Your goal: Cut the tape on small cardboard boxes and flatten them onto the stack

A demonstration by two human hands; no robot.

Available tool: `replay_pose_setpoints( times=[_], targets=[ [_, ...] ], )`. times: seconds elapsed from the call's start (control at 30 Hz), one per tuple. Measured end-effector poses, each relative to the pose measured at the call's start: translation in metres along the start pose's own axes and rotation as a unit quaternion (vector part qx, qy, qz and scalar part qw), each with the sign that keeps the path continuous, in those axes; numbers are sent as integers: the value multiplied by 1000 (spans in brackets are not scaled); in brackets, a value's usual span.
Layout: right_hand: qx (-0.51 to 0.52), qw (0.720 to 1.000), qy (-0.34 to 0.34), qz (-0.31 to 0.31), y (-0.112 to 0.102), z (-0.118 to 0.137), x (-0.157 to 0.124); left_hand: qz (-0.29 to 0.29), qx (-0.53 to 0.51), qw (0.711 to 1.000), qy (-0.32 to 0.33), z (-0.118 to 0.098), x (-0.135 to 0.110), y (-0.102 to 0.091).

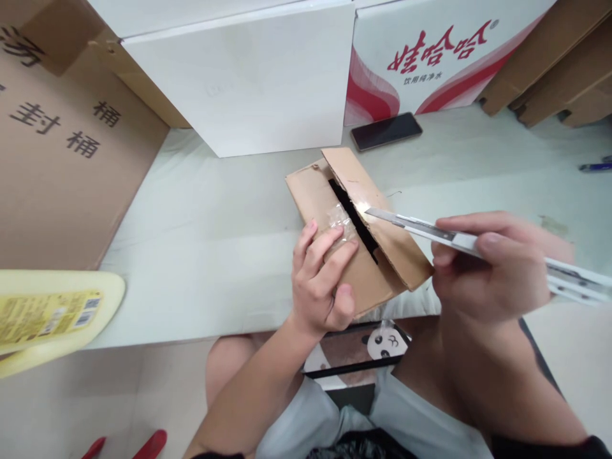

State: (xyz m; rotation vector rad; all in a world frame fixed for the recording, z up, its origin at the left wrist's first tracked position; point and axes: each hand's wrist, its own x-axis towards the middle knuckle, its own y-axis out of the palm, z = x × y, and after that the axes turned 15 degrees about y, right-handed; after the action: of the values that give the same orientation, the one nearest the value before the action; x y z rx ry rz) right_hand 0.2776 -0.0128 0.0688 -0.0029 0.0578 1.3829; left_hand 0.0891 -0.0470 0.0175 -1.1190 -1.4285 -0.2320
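Observation:
A small brown cardboard box (377, 293) sits at a slant on the pale covered table, close to its front edge. One top flap (366, 191) is partly raised, leaving a dark gap along the middle. Clear tape (340, 220) clings to the other flap. My left hand (322, 274) lies on that flap with its fingers spread, pressing on the cardboard and tape. In my right hand (492, 261) is a white utility knife (459, 240), gripped along its body. Its extended blade points left, with the tip over the raised flap beside the gap.
Behind the box stand a white carton (248, 89) and a white-and-red carton (430, 64), with a dark phone (387, 131) before them. A large brown carton (62, 172) and a yellow bottle (52, 319) are at left. A blue pen (595, 167) lies far right.

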Motion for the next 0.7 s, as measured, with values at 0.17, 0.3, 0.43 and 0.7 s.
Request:
replay_pose_setpoints(
  times=[0.17,0.3,0.43,0.7],
  targets=[
    [94,994,50,29,16,-8,29,1,8,1000,6,1,1,1],
    [123,982,36,135,11,-25,50,-2,7,1000,8,2,0,2],
    [126,979,-14,158,5,-37,58,-10,-2,1000,9,1,0,3],
    [-26,992,-26,118,-12,-23,55,-6,6,1000,5,2,-1,3]
  ],
)
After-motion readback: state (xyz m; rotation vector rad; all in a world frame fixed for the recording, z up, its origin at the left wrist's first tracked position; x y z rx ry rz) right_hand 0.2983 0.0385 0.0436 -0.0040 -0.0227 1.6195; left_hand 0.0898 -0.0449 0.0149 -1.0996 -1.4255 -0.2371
